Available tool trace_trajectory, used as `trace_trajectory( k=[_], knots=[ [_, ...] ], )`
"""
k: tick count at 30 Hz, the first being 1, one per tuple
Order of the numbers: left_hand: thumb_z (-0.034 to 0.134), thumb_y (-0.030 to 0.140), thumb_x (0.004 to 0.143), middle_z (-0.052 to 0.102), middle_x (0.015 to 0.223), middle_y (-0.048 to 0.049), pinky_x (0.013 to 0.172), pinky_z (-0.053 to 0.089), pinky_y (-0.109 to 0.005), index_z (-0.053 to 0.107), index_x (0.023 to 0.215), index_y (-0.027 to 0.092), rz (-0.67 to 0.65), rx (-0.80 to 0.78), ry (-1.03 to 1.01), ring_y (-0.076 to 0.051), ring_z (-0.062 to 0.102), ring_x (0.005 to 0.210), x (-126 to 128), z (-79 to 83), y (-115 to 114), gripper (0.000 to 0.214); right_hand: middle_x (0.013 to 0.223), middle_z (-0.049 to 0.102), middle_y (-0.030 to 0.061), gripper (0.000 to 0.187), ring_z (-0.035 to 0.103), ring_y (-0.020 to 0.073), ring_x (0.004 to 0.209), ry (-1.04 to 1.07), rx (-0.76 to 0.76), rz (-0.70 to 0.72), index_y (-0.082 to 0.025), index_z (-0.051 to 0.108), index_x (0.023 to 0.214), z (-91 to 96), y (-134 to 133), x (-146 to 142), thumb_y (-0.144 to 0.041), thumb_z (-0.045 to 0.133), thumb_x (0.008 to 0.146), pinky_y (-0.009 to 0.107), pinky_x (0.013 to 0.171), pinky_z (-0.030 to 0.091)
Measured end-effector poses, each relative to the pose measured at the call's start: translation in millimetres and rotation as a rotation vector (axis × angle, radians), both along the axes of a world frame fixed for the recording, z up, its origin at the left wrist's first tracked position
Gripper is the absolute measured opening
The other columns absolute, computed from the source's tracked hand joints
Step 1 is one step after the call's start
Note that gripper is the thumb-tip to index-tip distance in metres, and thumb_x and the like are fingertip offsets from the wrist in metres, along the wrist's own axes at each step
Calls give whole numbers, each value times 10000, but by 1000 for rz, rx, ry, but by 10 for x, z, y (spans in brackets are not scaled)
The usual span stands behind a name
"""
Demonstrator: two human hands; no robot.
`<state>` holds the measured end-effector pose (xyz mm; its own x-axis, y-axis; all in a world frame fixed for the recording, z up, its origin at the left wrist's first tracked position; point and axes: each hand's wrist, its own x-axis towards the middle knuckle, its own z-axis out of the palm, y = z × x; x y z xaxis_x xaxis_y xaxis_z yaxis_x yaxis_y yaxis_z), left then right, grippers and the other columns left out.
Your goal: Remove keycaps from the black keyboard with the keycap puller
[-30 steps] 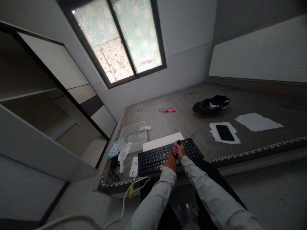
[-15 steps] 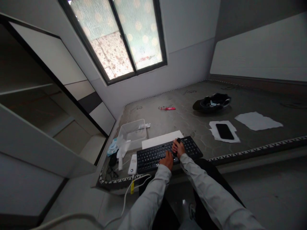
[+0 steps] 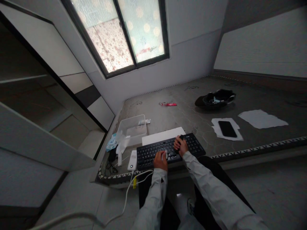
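A black keyboard lies at the near edge of a grey stone table. My left hand rests on the keyboard's front middle with its fingers curled; a small white thing shows at its fingertips. My right hand sits over the right part of the keyboard, closed round a small dark object that I cannot name. Both arms wear light grey sleeves.
A white sheet lies behind the keyboard. Left of it are a clear plastic tray, packets, and a white device with a cable. To the right are a phone on paper, a dark cap, another paper and a red wrapper.
My left hand has slid left along the front of the keyboard, and a small white thing now shows at its fingers. My right hand stays closed on the dark object.
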<state>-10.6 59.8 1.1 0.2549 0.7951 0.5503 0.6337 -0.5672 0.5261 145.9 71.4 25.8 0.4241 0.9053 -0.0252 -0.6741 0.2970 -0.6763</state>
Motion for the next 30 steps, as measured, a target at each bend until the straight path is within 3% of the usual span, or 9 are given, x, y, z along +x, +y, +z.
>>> trace_trajectory(
  k=[5, 8, 12, 16, 20, 24, 30],
  knots=[
    [412, 201, 901, 647, 787, -46, 719, 493, -233, 618, 847, 174, -41, 147, -146, -122, 611, 767, -76, -165, -201, 215, 397, 283, -125, 298, 207, 44, 294, -20, 18, 40, -223, 377, 636, -19, -1, 11, -296, 651, 727, 157, 273, 224],
    [417, 203, 891, 654, 758, -42, 694, 482, -235, 626, 840, 184, -110, 197, -116, -127, 612, 737, -176, -268, -384, 216, 394, 271, -117, 303, 204, 49, 302, -36, 48, 59, -219, 373, 615, 1, -12, 17, -288, 636, 748, 161, 289, 239],
    [335, 214, 909, 640, 769, -46, 632, 474, -198, 616, 863, 176, -181, -36, -153, -108, 604, 703, -257, -295, -515, 287, 398, 273, -96, 288, 228, 61, 324, -73, 89, 122, -212, 377, 596, 83, -76, 37, -274, 591, 778, 180, 331, 290],
    [302, 251, 916, 655, 740, -33, 665, 472, -194, 602, 818, 186, -200, -228, -181, -102, 612, 697, -289, -246, -498, 322, 407, 267, -74, 274, 265, 85, 354, -114, 70, 192, -216, 381, 595, 170, -182, 59, -303, 550, 792, 230, 402, 370],
    [287, 289, 911, 687, 810, -35, 689, 479, -213, 591, 963, 200, -131, -383, -194, -113, 636, 719, -330, -240, -466, 321, 428, 255, -56, 328, 280, 105, 384, -143, 22, 173, -221, 350, 570, 214, -242, 39, -358, 510, 821, 275, 455, 389],
    [313, 308, 901, 673, 696, -16, 616, 466, -203, 549, 1091, 188, -108, -463, -212, -113, 625, 611, -348, -263, -452, 326, 435, 242, -55, 378, 274, 104, 394, -168, -5, 222, -215, 348, 561, 231, -219, -28, -414, 482, 853, 282, 487, 393],
    [362, 274, 871, 664, 642, 24, 596, 457, -181, 577, 1054, 228, -92, -475, -204, -98, 619, 570, -331, -285, -410, 286, 523, 264, -52, 344, 331, 86, 459, -178, -37, 253, -198, 361, 584, 324, -158, -113, -321, 585, 813, 220, 472, 381]
  ],
)
